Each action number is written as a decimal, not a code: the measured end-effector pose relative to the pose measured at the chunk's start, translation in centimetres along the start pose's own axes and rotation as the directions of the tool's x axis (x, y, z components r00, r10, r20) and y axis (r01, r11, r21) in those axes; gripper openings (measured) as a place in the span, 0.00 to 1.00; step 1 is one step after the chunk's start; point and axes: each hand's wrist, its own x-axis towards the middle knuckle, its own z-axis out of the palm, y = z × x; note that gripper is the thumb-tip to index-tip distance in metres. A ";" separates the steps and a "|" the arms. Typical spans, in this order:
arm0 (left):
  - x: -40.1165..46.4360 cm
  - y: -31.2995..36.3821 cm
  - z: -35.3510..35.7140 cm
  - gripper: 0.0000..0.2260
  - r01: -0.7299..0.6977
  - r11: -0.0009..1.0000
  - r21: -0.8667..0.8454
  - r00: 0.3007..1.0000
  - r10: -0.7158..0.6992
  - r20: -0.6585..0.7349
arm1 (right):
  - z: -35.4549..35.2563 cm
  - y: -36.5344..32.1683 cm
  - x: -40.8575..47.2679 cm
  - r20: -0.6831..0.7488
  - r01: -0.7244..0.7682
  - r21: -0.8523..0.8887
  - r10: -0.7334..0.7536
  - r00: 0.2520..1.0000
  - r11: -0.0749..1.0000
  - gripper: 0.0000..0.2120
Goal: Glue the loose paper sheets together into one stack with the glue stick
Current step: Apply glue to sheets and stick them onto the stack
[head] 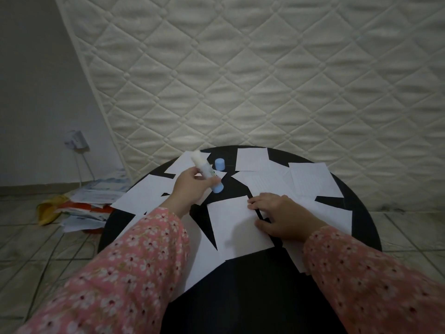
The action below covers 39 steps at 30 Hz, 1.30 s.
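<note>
Several white paper sheets lie scattered on a round black table (pixel 252 285). My left hand (pixel 190 189) grips an uncapped glue stick (pixel 204 171) above the table, its white tip tilted up and to the left, its blue base pointing right. The blue cap (pixel 219 164) stands on the table just behind it. My right hand (pixel 281 215) rests on the right edge of the nearest sheet (pixel 236 227), fingers curled at that edge, thumb on the paper. Other sheets lie behind (pixel 252 159) and to the right (pixel 313 180).
A quilted white mattress (pixel 265 68) leans upright right behind the table. On the tiled floor to the left lies a messy pile of papers (pixel 96 201) with something yellow. A wall socket with a cable (pixel 75 141) is at the left wall.
</note>
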 end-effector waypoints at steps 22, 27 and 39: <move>-1.2 0.6 -2.4 0.22 -0.149 0.835 0.529 0.988 0.107 0.110 | 0.5 -0.5 1.2 0.058 0.052 0.028 -0.054 0.997 0.998 0.28; -4.4 0.6 -3.9 0.21 -0.262 0.575 0.775 0.858 -0.229 0.460 | 0.3 -1.1 0.8 0.063 0.015 0.040 -0.018 0.998 0.999 0.26; -2.6 0.3 -5.0 0.16 -0.336 0.602 0.724 0.879 -0.077 0.471 | -0.9 -0.7 0.1 -0.233 -0.039 0.104 0.063 0.971 0.994 0.18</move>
